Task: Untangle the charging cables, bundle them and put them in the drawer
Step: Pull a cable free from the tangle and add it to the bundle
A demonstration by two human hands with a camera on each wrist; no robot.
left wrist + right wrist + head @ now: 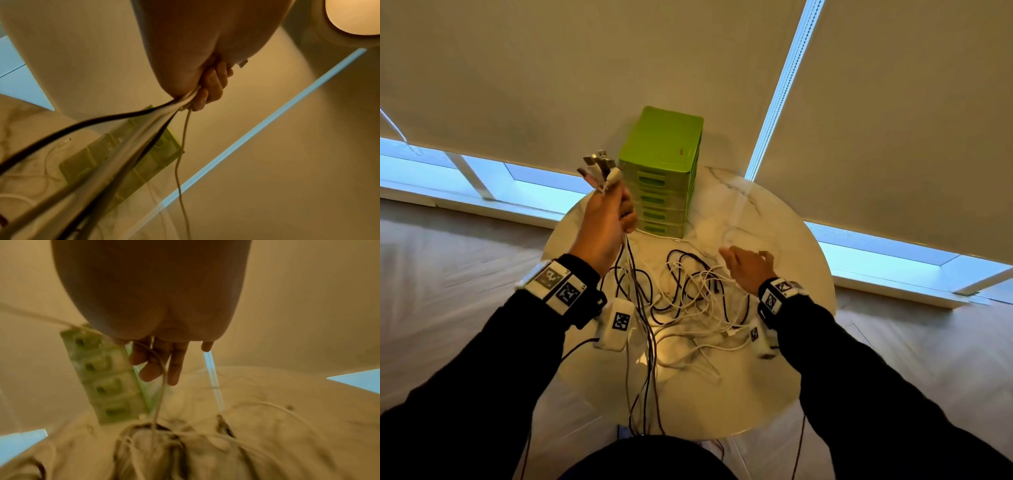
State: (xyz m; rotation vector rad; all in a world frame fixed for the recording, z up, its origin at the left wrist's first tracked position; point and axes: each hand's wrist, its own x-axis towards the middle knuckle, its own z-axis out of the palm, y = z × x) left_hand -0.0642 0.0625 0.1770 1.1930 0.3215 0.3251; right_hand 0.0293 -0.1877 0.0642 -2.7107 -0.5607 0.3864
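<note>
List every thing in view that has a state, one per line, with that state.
left hand: raised, gripping a bunch of cables just below their plugs
held cables: plug ends gathered upright, lengths trailing down to the table
right hand: fingers relaxed, one thin white cable draped over them
cable pile: black and white cables tangled on the table
green drawer unit: upright, all visible drawers closed

Sleeves: black, long, on both arms [493, 370].
Wristbands: white with black square-code markers, left wrist [556, 286] and right wrist [779, 293].
Wrist cameras: white housings [616, 323], each tagged, thin black leads trailing.
</note>
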